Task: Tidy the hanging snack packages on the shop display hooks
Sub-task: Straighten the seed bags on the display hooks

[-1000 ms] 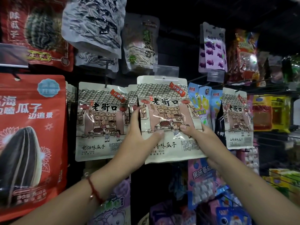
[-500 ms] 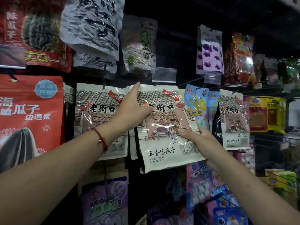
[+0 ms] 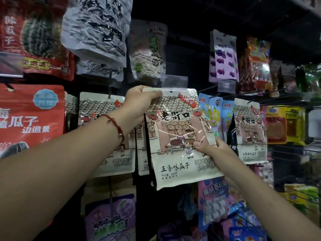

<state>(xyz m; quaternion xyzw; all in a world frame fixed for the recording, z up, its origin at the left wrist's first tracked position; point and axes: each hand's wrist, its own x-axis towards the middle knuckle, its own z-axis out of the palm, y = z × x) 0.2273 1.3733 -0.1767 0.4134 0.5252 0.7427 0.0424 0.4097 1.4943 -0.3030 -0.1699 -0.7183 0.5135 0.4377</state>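
A cream sunflower-seed package (image 3: 177,159) with a tiled-roof drawing is held up in front of the display, just under a clear price tag holder (image 3: 174,80). My left hand (image 3: 139,103) pinches its top left corner beside the hang hole. My right hand (image 3: 213,150) grips its right edge, thumb on the front. The hook behind the top edge is hidden. Matching cream packages hang to the left (image 3: 104,133) and to the right (image 3: 250,129).
A large red seed bag (image 3: 31,115) hangs at the far left. Grey-white seed bags (image 3: 97,26) and a purple-printed pouch (image 3: 224,56) hang on the row above. Blue and pink candy packs (image 3: 213,202) crowd the lower right. Yellow packs (image 3: 284,124) sit on wire shelving at right.
My left hand has slid from the package's upper left face up to its top corner. The package has risen and straightened, its top edge now reaching the price tag holder. My right hand keeps its hold.
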